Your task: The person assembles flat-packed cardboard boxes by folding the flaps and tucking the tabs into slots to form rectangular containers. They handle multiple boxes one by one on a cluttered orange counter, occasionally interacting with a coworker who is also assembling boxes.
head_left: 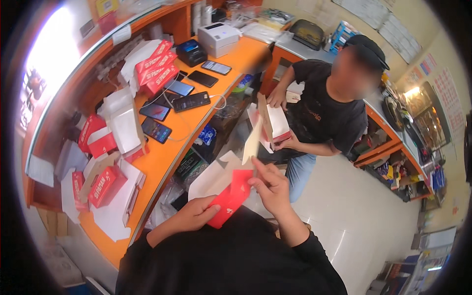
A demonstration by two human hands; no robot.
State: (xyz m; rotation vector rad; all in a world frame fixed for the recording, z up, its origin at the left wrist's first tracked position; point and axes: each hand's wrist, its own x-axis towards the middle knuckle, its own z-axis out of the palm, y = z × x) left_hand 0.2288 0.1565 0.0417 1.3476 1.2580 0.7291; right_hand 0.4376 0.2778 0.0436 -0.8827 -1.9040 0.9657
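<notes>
In front of my body is a partly folded red and white cardboard box (pixel 230 199), its long white inner panel standing up at the far side. My left hand (pixel 194 216) grips the red side at its near left, thumb on top. On the box's right end, my right hand (pixel 272 187) pinches a flap between thumb and fingers; a pale panel rises just beyond it. Across from me, a person in a black shirt and cap holds another opened box (pixel 279 123) in both hands.
Left of me runs an orange counter (pixel 196 129) bearing several smartphones (pixel 191 101) and a white cable. Several red boxes (pixel 105 187) and flattened cartons are piled along its far side. A black device (pixel 191 53) and a white printer (pixel 219 39) stand at its far end.
</notes>
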